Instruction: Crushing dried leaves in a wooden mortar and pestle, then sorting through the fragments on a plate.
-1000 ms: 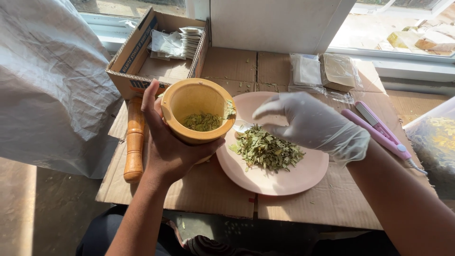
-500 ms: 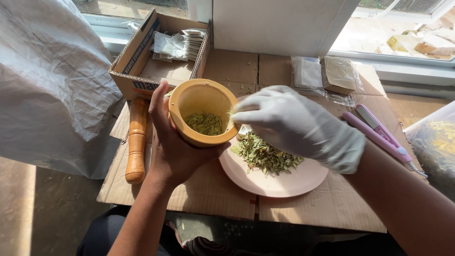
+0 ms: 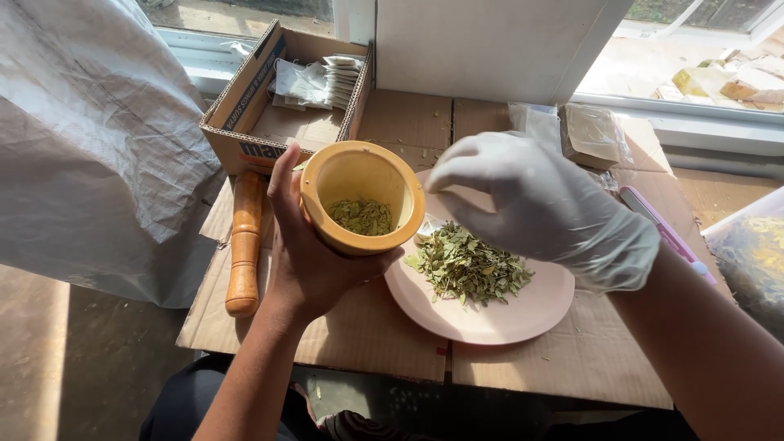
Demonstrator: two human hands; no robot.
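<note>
While my left hand (image 3: 314, 261) grips the tilted mortar (image 3: 363, 196), my gloved right hand (image 3: 539, 204), fingers pinched shut near its rim, risks scattering dried leaves (image 3: 469, 265).

Two hands are counted: one bare left hand (image 3: 314, 261) and one right hand (image 3: 539, 204) in a white glove. One yellow wooden mortar (image 3: 363, 196) is seen, and one wooden pestle (image 3: 244, 242) is counted beside it. One pink plate (image 3: 506, 314) is tallied, with one heap of dried green leaves (image 3: 469, 265) on it. One open cardboard box (image 3: 245, 106) is counted, its stack of sachets (image 3: 339, 77) too tightly packed to be numbered. One pink pen-like tool (image 3: 665, 233) and one large white sack (image 3: 90, 139) are noted.
</note>
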